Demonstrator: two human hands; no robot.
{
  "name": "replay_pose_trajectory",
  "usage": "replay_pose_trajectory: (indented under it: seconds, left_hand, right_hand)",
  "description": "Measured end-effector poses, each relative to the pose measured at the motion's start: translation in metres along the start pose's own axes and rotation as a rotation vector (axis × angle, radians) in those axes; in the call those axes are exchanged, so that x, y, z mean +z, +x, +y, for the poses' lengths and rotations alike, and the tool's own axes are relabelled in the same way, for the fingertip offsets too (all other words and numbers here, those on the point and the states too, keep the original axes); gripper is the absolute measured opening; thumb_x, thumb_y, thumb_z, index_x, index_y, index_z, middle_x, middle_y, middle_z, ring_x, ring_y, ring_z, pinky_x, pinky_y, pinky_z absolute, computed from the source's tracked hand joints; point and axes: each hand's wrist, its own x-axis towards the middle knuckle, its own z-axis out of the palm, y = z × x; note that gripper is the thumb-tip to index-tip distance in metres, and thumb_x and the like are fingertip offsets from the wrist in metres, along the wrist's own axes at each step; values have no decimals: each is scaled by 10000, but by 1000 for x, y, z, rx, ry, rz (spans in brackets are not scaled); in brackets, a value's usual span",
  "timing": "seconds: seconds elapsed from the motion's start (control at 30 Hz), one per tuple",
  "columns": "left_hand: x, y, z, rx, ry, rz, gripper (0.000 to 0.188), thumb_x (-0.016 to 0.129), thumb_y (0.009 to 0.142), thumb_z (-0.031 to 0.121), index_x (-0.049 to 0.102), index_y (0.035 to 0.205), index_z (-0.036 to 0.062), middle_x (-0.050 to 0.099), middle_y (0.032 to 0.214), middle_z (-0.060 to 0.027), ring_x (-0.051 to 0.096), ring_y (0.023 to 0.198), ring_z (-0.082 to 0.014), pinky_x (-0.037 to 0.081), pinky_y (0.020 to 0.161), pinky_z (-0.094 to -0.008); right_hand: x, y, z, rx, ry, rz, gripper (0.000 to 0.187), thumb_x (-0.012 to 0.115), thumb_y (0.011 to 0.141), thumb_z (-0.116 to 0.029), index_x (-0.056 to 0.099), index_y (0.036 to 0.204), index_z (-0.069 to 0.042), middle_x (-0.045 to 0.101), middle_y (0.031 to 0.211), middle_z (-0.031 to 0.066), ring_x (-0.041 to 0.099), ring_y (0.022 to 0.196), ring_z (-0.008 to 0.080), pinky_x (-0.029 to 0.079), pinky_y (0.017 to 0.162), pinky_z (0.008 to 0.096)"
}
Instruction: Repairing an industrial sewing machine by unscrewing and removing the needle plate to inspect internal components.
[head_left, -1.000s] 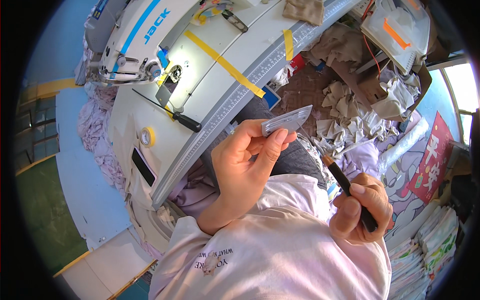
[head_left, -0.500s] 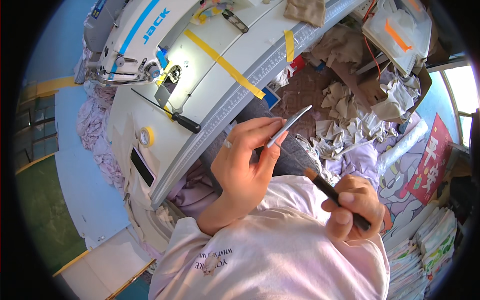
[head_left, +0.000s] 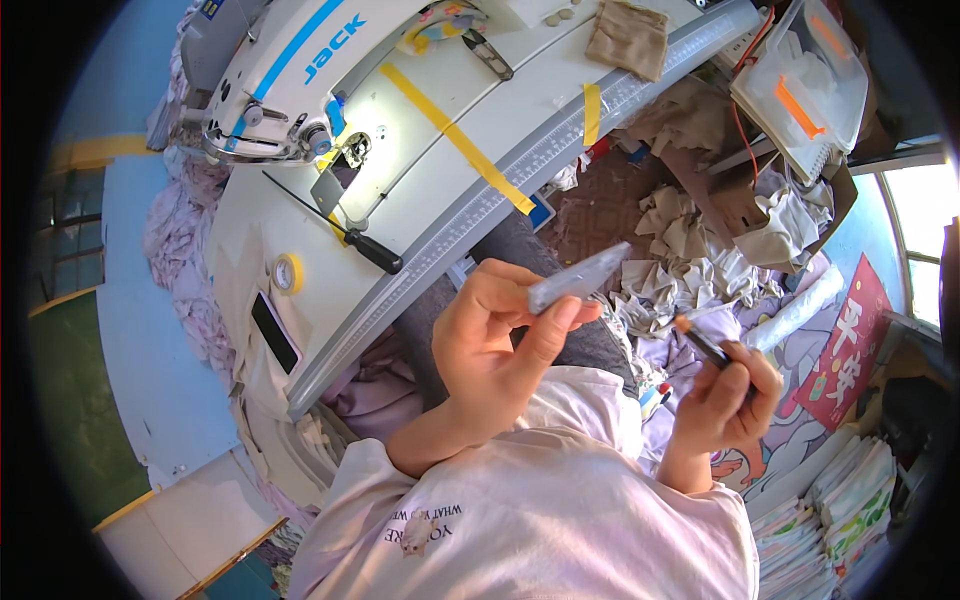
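Observation:
A flat, thin grey metal plate point(head_left: 580, 277) is pinched between the thumb and fingers of my left hand point(head_left: 485, 355), its broad face partly turned up. In my right hand point(head_left: 722, 405) is a small brush point(head_left: 706, 345) with a dark handle and brown bristles. The bristle end points up and left toward the plate, with a gap between them. Both hands are raised over my lap, in front of the sewing table point(head_left: 440, 245).
A white sewing machine point(head_left: 275, 90) with a lit needle area stands at the upper left. On the table lie a screwdriver point(head_left: 372, 252), a yellow tape roll point(head_left: 288, 272), a phone point(head_left: 275, 332) and folded beige cloth point(head_left: 627, 40). Fabric scraps point(head_left: 690, 285) heap at right, below a clear plastic box point(head_left: 825, 70).
My left hand has turned the plate so more of its face shows. My right hand has moved right and slightly up, taking the brush farther from the plate.

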Motion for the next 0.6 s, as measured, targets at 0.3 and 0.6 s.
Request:
replay_pose_trajectory:
  seconds: [0.3, 0.6]
  left_hand:
    - [-8, 4, 7, -196, -192, -2, 173, 632, 947, -68, 470, 983, -21, 605, 977, -107, 729, 905, -227, 647, 810, -342]
    - [-13, 2, 10, -265, -177, -10, 175, 627, 962, -37, 459, 1007, -24, 639, 1000, -141, 734, 898, -246, 655, 798, -376]
  right_hand:
    - [-3, 13, -8, -322, 216, -121, 267, 667, 936, -98, 545, 1144, 16, 525, 675, 51, 458, 504, 116, 348, 462, 272]
    - [1, 23, -16, -310, 310, -315, 281, 680, 899, -43, 577, 1148, 40, 584, 695, 52, 511, 503, 118, 365, 435, 270]
